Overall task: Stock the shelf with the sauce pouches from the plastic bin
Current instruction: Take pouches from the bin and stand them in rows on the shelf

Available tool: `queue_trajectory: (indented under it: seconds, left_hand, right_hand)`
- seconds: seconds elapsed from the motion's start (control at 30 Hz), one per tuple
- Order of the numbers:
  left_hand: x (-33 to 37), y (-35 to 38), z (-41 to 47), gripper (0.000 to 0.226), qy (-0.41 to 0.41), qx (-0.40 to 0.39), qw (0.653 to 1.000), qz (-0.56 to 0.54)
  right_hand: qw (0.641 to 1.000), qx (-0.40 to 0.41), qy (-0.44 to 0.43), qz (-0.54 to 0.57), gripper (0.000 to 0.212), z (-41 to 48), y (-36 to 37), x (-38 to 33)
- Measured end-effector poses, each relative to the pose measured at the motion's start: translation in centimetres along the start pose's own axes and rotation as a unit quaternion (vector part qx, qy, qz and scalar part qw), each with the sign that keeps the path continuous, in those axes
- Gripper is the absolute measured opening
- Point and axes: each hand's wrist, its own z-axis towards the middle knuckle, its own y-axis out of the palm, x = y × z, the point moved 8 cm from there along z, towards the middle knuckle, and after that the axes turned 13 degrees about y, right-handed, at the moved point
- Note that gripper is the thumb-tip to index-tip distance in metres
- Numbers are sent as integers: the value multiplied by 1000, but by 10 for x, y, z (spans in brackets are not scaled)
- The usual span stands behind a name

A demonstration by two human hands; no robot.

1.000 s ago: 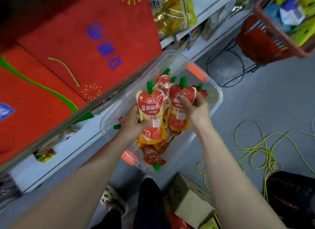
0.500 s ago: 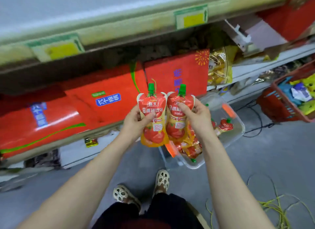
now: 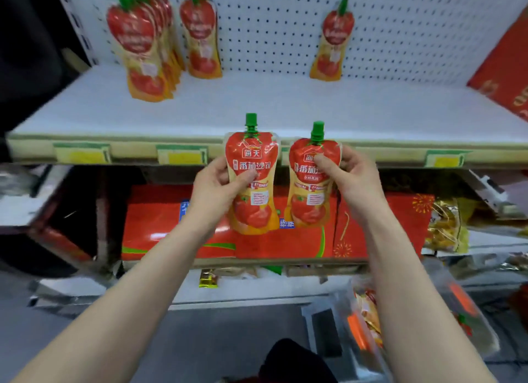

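Note:
My left hand grips a red and yellow tomato sauce pouch with a green cap, held upright. My right hand grips a second sauce pouch beside it. Both pouches hang in front of the front edge of the white shelf. On that shelf a row of several pouches stands at the back left, another pouch next to it, and a lone pouch further right. The clear plastic bin with orange latches sits on the floor at lower right, pouches inside.
A white pegboard backs the shelf. Yellow price tags line its front edge. Red gift boxes fill the shelf below, with a gold packet to their right. A red box leans at the upper right.
Both hands have lifted the two pouches from the bin up to the white shelf's front edge. The view has tilted up from the floor to the shelf.

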Motion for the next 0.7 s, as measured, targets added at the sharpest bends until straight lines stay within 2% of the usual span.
queue_trajectory:
  seconds: [0.17,0.33,0.5,0.6,0.7]
  left_hand:
    - [42,-57,46,19,56,63,996,-13]
    - [61,-99,93,25,99,126,987,-23]
    - [57,-118,132,20,90,166,982,-27]
    - [49,-118,149,26,75,172,982,-40]
    - [45,-120,165,30,70,185,979,-40]
  right_hand:
    - [997,-41,-57,-38,19,40,51,-84]
    - [992,-81,-70,-66,8,99,95,-148]
    - [991,-115,-29,-63,7,176,142,-157]
    - [993,-103,-11,-47,6,220,167,-148]
    - [996,-79,1,-47,16,257,188,-140]
